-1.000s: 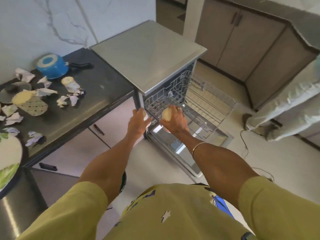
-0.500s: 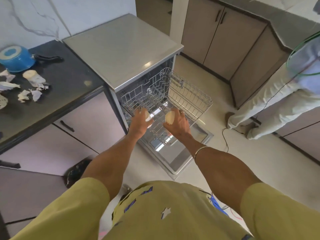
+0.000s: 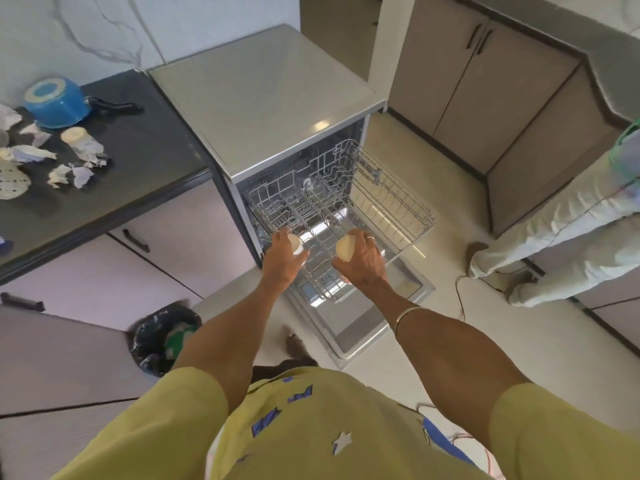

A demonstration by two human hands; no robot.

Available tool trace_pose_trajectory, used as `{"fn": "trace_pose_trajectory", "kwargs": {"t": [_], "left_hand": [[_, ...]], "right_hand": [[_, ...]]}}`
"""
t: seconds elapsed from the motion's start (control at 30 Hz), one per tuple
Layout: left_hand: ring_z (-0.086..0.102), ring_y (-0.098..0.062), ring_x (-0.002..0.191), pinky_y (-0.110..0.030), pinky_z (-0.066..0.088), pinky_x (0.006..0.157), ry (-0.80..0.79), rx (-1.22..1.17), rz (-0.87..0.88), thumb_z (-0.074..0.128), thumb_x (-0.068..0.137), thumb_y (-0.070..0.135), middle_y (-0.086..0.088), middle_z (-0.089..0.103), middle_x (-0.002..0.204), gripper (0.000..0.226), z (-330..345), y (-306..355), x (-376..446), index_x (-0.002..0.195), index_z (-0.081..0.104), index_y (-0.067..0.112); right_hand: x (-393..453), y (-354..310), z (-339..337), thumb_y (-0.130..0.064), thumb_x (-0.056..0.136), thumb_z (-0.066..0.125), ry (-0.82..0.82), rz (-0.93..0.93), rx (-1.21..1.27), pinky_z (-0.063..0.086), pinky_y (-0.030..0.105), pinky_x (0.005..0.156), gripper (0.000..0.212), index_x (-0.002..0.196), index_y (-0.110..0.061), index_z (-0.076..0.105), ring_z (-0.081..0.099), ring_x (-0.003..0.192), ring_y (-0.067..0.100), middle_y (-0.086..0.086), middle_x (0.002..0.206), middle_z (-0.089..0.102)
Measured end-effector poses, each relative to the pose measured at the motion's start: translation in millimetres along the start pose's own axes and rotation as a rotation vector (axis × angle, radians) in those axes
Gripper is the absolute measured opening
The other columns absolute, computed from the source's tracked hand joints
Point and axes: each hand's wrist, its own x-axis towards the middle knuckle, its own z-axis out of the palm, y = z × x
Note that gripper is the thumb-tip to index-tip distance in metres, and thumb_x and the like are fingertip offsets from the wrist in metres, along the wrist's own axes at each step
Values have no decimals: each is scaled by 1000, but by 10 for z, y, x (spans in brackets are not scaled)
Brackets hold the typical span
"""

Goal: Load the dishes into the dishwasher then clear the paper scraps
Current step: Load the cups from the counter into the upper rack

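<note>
The dishwasher [image 3: 263,98] stands open with its wire rack [image 3: 398,216] pulled out over the lowered door [image 3: 363,327]. My left hand [image 3: 282,259] grips a small cream cup [image 3: 296,243] at the rack's near left edge. My right hand [image 3: 360,261] holds a second cream cup [image 3: 345,247] over the rack's front. On the black counter [image 3: 138,157] to the left lie several paper scraps [image 3: 69,174], a blue pot [image 3: 55,102], a clear cup [image 3: 81,142] and a patterned plate [image 3: 10,180].
A bin lined with a black bag [image 3: 162,337] sits on the floor below the counter. Another person's legs [image 3: 554,233] stand at the right near brown cabinets [image 3: 485,81]. A cable [image 3: 460,289] runs across the pale floor.
The view shifted, so the dishwasher sits more central. Both hands with their cups stayed at the rack's front edge, slightly further apart.
</note>
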Motion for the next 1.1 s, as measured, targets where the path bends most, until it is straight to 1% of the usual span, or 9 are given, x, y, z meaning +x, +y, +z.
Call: {"fn": "trace_pose_trajectory", "kwargs": {"t": [0.13, 0.23, 0.37, 0.53, 0.63, 0.8, 0.93, 1.03, 1.1], "left_hand": [[59, -28, 103, -35, 54, 84, -6, 15, -7, 70, 86, 44, -10, 49, 125, 61, 21, -57, 258, 129, 44, 9], [59, -32, 107, -45, 56, 88, -10, -1, -20, 69, 87, 45, -12, 45, 131, 62, 61, -141, 490, 132, 43, 11], [58, -30, 109, -44, 55, 92, -14, -49, -89, 69, 86, 46, -15, 40, 137, 66, 80, -228, 792, 137, 44, 12], [55, -31, 111, -46, 55, 92, -55, -99, -188, 72, 85, 38, -15, 42, 135, 67, 15, -300, 1168, 140, 42, 14], [53, -28, 110, -40, 53, 92, -70, -113, -194, 75, 83, 33, -15, 43, 134, 65, -4, -337, 1373, 137, 45, 12], [52, -22, 99, -27, 46, 77, -24, -137, -216, 74, 82, 20, -12, 42, 126, 55, -69, -397, 1690, 132, 49, 16], [52, -20, 95, -28, 52, 79, 7, -118, -230, 77, 80, 16, -4, 36, 119, 51, -44, -469, 1941, 125, 54, 20], [52, -19, 97, -28, 49, 80, -24, -52, -258, 81, 77, 20, -6, 45, 120, 55, 67, -596, 2202, 126, 54, 19], [55, -20, 99, -30, 52, 82, -31, 21, -237, 82, 75, 24, -6, 55, 118, 52, 183, -721, 2392, 119, 56, 22]], "right_hand": [[195, -43, 95, -54, 71, 77, -26, 26, 6, 57, 52, 83, 90, 140, -21, 30, 57, 111, 39, 18, 136, 47], [363, -89, 156, -54, 72, 75, -64, 45, 20, 58, 50, 80, 85, 137, -21, 32, 57, 112, 37, 14, 132, 48], [639, -157, 259, -54, 73, 76, -104, 59, 6, 57, 52, 83, 83, 135, -20, 33, 57, 112, 38, 16, 131, 50], [974, -269, 395, -53, 73, 76, -112, 97, 29, 54, 49, 86, 82, 136, -18, 36, 55, 115, 38, 14, 134, 46], [1153, -353, 464, -56, 73, 76, -132, 141, 28, 53, 50, 88, 85, 136, -18, 35, 55, 117, 39, 14, 137, 44], [1445, -508, 595, -52, 75, 77, -202, 140, 65, 48, 50, 95, 87, 139, -14, 32, 50, 124, 39, 14, 144, 39], [1714, -592, 668, -48, 72, 81, -280, 169, 92, 48, 52, 96, 90, 140, -14, 32, 48, 125, 41, 13, 145, 38], [1911, -573, 801, -47, 68, 84, -316, 141, 98, 49, 53, 97, 93, 138, -16, 32, 50, 124, 40, 13, 142, 41], [2068, -539, 960, -42, 66, 86, -353, 129, 87, 46, 54, 101, 96, 141, -14, 31, 46, 128, 40, 15, 144, 38]]}}
